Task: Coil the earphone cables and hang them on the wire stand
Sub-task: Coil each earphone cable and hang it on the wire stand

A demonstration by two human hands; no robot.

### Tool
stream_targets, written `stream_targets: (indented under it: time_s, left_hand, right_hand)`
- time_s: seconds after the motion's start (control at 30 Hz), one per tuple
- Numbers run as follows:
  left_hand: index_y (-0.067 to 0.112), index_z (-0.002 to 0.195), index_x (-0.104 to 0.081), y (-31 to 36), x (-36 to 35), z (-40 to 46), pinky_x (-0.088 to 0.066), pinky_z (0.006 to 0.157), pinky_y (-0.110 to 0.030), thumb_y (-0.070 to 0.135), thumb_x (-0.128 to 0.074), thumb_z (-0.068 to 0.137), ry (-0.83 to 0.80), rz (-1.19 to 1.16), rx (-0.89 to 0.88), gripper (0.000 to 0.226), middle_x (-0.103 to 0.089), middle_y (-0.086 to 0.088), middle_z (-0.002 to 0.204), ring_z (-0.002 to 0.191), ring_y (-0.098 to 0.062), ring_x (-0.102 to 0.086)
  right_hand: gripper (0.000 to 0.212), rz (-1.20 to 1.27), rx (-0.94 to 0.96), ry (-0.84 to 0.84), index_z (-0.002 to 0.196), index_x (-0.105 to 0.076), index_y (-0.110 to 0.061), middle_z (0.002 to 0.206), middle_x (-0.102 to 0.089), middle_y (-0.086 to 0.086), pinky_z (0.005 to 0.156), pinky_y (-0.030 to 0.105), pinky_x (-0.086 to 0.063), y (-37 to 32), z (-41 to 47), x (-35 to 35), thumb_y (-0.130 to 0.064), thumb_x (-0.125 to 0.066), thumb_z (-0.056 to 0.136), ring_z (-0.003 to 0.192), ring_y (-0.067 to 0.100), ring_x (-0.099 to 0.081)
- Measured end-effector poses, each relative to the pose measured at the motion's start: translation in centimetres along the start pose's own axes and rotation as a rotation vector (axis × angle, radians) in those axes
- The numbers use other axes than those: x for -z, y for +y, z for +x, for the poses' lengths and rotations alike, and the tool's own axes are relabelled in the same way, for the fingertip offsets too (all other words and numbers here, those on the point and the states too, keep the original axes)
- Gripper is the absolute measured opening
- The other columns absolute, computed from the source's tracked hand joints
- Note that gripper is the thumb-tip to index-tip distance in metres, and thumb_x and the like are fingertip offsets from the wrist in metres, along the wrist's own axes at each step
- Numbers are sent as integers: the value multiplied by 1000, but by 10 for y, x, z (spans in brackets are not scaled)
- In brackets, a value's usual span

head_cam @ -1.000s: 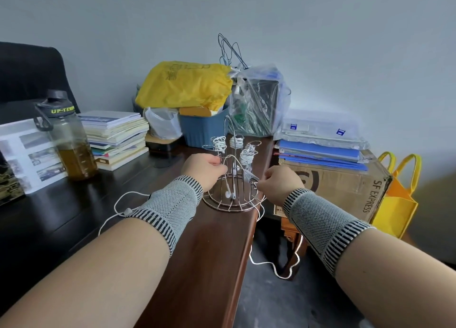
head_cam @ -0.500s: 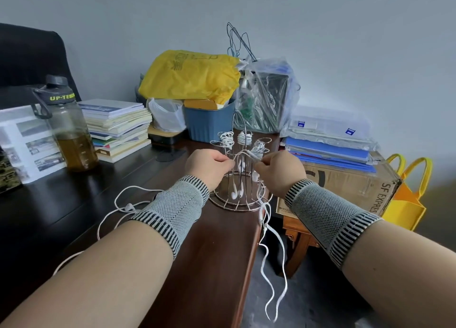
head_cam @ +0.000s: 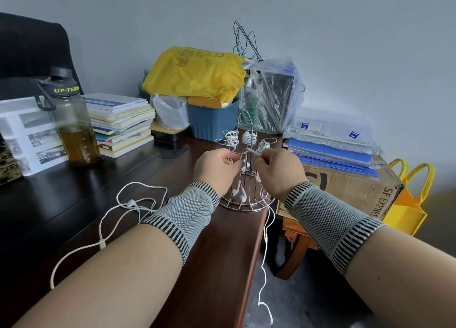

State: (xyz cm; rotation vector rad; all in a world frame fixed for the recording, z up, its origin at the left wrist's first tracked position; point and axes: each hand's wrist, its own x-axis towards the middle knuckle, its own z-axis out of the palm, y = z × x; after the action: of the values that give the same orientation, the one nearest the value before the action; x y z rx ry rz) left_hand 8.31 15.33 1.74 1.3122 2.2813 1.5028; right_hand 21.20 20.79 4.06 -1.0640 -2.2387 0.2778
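Hands [head_cam: 249, 169] near "UP-TEMP" bottle [head_cam: 71, 120]

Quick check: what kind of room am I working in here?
Likely a home or small office: a dark wooden desk, a stack of books, a black office chair, and a cardboard shipping box.

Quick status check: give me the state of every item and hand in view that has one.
wire stand: upright near table edge, three coiled bundles hung on top.
left hand: pinching white cable at the stand.
right hand: gripping cable with plug end sticking out.
held cable: uncoiled, dangling off table edge.
loose earphones: uncoiled on table.
bottle: capped, part full.
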Motion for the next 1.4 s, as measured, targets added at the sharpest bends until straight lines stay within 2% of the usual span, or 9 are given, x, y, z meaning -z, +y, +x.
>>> stream_targets:
  time_s: [0.2,0.37,0.5,0.6,0.7,0.8,1.07,1.2,1.4]
  left_hand:
    - [25,93,-76,0,-4,-2,-47,62,-19,35,-73,84,49,-79,30,14,-63,10,67,63,-6,-57]
    - [23,101,-77,-1,-5,-3,-48,73,-19,35,-73,83,18,-126,47,21,-66,12,76,76,-8,-63]
    - [21,105,-77,-1,-6,-2,-53,81,-25,33,-74,84,-35,-139,48,25,-75,3,90,84,-12,-67]
    - [23,101,-77,2,-6,-2,-55,81,-29,33,-74,84,-77,-147,65,19,-75,3,92,87,-13,-68]
    - [30,81,-73,5,-5,-3,-50,62,-24,32,-74,85,-105,-131,86,5,-71,2,81,73,-12,-64]
    - [33,71,-65,2,-3,-2,-42,57,-21,31,-74,85,-97,-134,97,16,-68,4,78,70,-9,-60]
    - [26,64,-64,-3,1,-4,-40,56,-23,32,-75,82,-62,-167,124,22,-61,8,62,58,-11,-52]
    - [27,68,-67,-13,10,-9,-43,60,-23,30,-71,85,-30,-86,74,18,-64,10,65,61,-8,-56]
    - [18,72,-69,-19,22,-14,-45,61,-28,21,-64,90,-133,-108,97,19,-61,8,62,56,-11,-54]
  right_hand:
    - [30,193,-75,33,74,-63,-7,82,-56,11,76,24,-36,7,-6,-8,-24,-50,95,92,16,-43]
    - [31,528,-252,13,79,-65,1,84,-67,25,64,39,-47,11,-2,-15,-26,-54,90,73,39,-62]
    - [37,605,-242,47,70,-62,-1,73,-66,24,69,51,-52,1,0,-12,-35,-57,85,67,41,-61]
    - [31,603,-194,13,64,-60,-11,74,-67,19,63,45,-49,-8,2,-10,-28,-55,88,59,27,-53]
    - [32,580,-157,-22,63,-59,-12,59,-61,8,58,38,-41,-16,5,-8,-27,-55,92,54,21,-49]
    - [32,576,-143,-49,59,-57,-17,52,-54,1,57,32,-38,-23,6,-3,-21,-55,91,51,18,-46]
    - [25,737,-200,-84,59,-63,-12,59,-62,12,56,34,-36,-40,-1,-3,-32,-48,64,47,19,-43]
    - [18,812,-314,23,86,-57,-18,71,-71,5,58,33,-40,-31,-13,-11,-35,-53,82,47,14,-48]
    - [29,607,-183,18,70,-66,-14,66,-69,4,57,30,-43,-32,-39,-31,-22,-50,93,50,12,-50]
